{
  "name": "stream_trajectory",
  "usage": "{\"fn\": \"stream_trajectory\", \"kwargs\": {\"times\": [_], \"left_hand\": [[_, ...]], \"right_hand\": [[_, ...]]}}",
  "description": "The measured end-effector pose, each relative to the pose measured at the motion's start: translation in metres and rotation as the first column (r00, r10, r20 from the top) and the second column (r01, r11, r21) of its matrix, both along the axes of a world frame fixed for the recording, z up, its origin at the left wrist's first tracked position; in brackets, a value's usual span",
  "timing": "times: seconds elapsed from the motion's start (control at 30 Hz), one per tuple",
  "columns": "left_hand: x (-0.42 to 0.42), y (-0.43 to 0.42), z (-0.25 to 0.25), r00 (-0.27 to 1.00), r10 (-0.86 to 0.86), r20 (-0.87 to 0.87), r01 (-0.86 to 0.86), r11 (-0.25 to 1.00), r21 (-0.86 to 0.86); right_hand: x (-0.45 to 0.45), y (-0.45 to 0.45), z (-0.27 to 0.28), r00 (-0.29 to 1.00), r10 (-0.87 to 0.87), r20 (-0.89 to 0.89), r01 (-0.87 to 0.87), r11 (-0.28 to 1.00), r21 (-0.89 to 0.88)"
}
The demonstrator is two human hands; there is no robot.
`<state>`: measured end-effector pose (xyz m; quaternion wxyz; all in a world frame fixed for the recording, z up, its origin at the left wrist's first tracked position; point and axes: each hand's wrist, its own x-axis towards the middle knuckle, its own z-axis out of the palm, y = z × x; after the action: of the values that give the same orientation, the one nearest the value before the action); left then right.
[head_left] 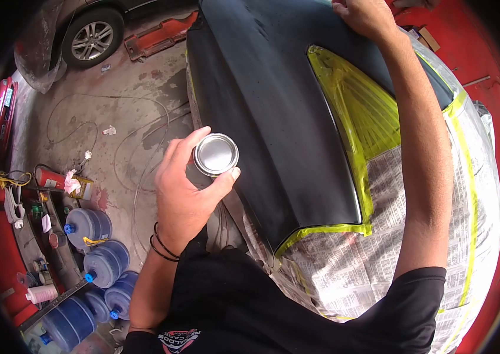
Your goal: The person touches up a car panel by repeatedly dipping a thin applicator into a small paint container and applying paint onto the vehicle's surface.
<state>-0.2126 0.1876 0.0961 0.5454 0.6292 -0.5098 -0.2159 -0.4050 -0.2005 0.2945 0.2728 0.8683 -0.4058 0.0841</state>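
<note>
My left hand [188, 183] is closed around a small round metal can [216, 154], with thumb and fingers on opposite sides of its rim. The can's silvery lid faces up toward me. Beside it lies the dark matte car body panel [273, 135]. At the top edge of the view, my right hand [368, 16] is over the far part of that panel. Its fingers look curled in and are partly cut off, so anything in them is hidden. Yellow tape and film [356, 106] cover a window opening in the panel.
Masking newspaper [344, 271] covers the car's near end. Several blue water jugs [106, 264] stand at lower left, near a red canister [50, 179] and a cluttered bench. A hose [135, 147] loops over the concrete floor. Another vehicle's wheel [92, 41] is at upper left.
</note>
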Motion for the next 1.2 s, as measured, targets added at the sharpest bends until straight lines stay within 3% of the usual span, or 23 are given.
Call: {"fn": "stream_trajectory", "kwargs": {"times": [0.2, 0.3, 0.4, 0.53, 0.57, 0.6, 0.7, 0.83, 0.97, 1.03, 1.1, 1.17, 1.2], "left_hand": [[0.002, 0.005, 0.000, 1.000, 0.021, -0.004, -0.021, 1.000, -0.012], [0.005, 0.016, -0.003, 0.998, 0.057, 0.022, -0.057, 0.998, -0.034], [0.002, 0.039, 0.002, 0.996, 0.093, 0.017, -0.093, 0.996, -0.015], [-0.010, 0.085, -0.002, 0.993, 0.111, 0.033, -0.112, 0.994, 0.004], [-0.015, 0.098, 0.005, 0.990, 0.120, 0.073, -0.121, 0.993, 0.012], [-0.019, 0.112, 0.004, 0.990, 0.121, 0.073, -0.123, 0.992, 0.013], [-0.032, 0.155, -0.002, 0.990, 0.130, 0.061, -0.132, 0.991, 0.022], [-0.052, 0.209, -0.006, 0.984, 0.180, 0.014, -0.180, 0.983, 0.032], [-0.067, 0.250, -0.006, 0.974, 0.228, -0.014, -0.228, 0.973, 0.021], [-0.069, 0.265, -0.013, 0.973, 0.228, -0.029, -0.228, 0.974, 0.019], [-0.071, 0.274, -0.017, 0.981, 0.193, -0.014, -0.193, 0.981, 0.020], [-0.072, 0.282, -0.018, 0.994, 0.105, 0.006, -0.105, 0.993, 0.045], [-0.074, 0.284, -0.019, 0.999, 0.054, -0.001, -0.053, 0.998, 0.045]], "right_hand": [[0.005, 0.006, 0.002, 0.999, -0.021, 0.032, 0.021, 1.000, 0.005], [-0.022, -0.036, -0.007, 0.991, 0.136, 0.011, -0.136, 0.990, 0.038], [-0.015, 0.042, -0.018, 0.902, 0.234, 0.362, -0.231, 0.971, -0.053], [-0.015, 0.167, -0.076, 0.603, 0.308, 0.736, -0.361, 0.928, -0.093], [-0.019, 0.213, -0.092, 0.603, 0.182, 0.776, -0.355, 0.933, 0.057], [-0.021, 0.256, -0.113, 0.497, 0.149, 0.855, -0.454, 0.884, 0.110], [-0.048, 0.364, -0.201, 0.533, -0.010, 0.846, -0.527, 0.778, 0.341], [-0.117, 0.495, -0.329, 0.697, -0.382, 0.607, -0.385, 0.515, 0.766], [-0.205, 0.601, -0.453, 0.674, -0.611, 0.416, -0.338, 0.246, 0.909], [-0.236, 0.643, -0.490, 0.453, -0.814, 0.364, -0.395, 0.183, 0.900], [-0.246, 0.659, -0.480, 0.221, -0.936, 0.274, -0.471, 0.143, 0.870], [-0.247, 0.670, -0.465, 0.254, -0.916, 0.312, -0.324, 0.223, 0.919], [-0.244, 0.673, -0.460, 0.201, -0.919, 0.340, -0.338, 0.261, 0.904]]}}
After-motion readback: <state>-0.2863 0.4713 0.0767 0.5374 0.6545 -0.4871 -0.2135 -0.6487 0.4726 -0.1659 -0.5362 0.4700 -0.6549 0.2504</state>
